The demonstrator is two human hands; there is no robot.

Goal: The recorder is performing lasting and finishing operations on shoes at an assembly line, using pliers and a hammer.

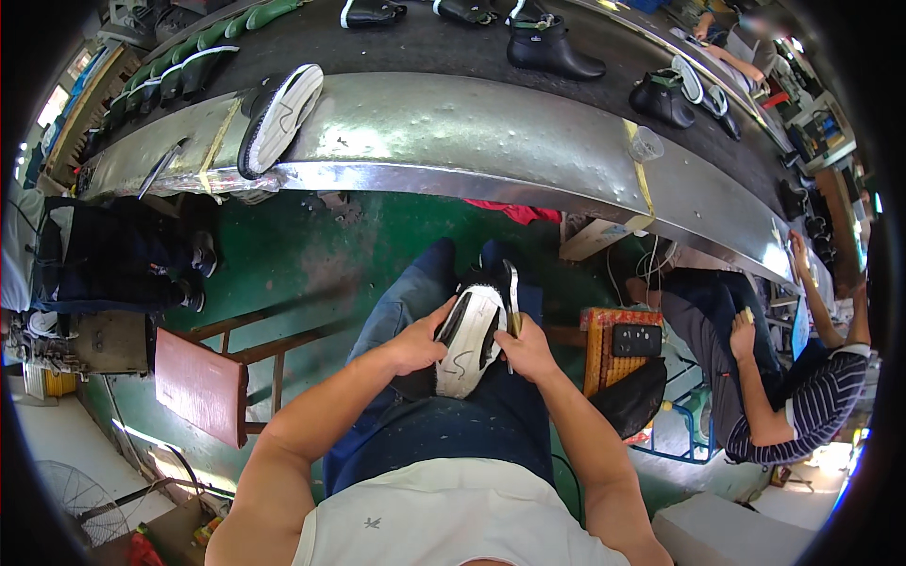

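Observation:
A shoe lies on my lap with its white sole turned up and a dark curved line drawn on the sole. My left hand is closed on the shoe's left side, thumb against the edge of the sole. In my right hand is a slim metal tool, its shiny end pointing away from me; its exact kind cannot be made out. The right thumb rests by the shoe's right edge. Ahead, another white-soled shoe leans on the metal ledge of the bench.
Along the dark bench top stand black ankle boots and green shoes. A clear cup and a thin tool sit on the ledge. A brown stool is at left. Co-workers sit at right and stand at left.

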